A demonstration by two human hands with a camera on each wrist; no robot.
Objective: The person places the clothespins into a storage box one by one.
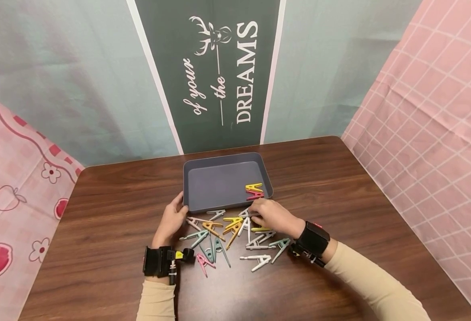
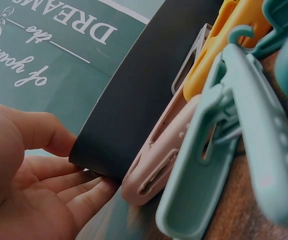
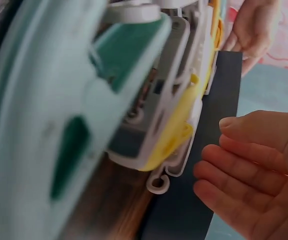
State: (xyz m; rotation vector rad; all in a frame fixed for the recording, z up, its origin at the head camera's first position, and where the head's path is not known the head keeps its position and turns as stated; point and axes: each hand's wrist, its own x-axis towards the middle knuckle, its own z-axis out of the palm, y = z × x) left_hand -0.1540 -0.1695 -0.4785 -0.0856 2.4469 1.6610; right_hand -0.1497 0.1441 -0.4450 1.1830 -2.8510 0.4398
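The grey tray (image 1: 219, 185) lies on the table, with a yellow clothespin (image 1: 254, 187) and a red clothespin (image 1: 255, 195) inside at its right end. My left hand (image 1: 172, 222) holds the tray's near left corner, thumb and fingers on either side of it in the left wrist view. At the tray's near right edge is my right hand (image 1: 275, 216), fingers loosely bent beside the dark tray wall (image 3: 229, 85) and nothing gripped in the right wrist view. Just under its fingertips in the head view lies a grey clothespin (image 1: 245, 212).
Several loose clothespins lie in front of the tray, among them an orange one (image 1: 212, 228), a pink one (image 1: 205, 264), a white one (image 1: 258, 261) and a green one (image 1: 280, 248). The wooden table (image 1: 119, 205) meets fabric hangings at its back and sides.
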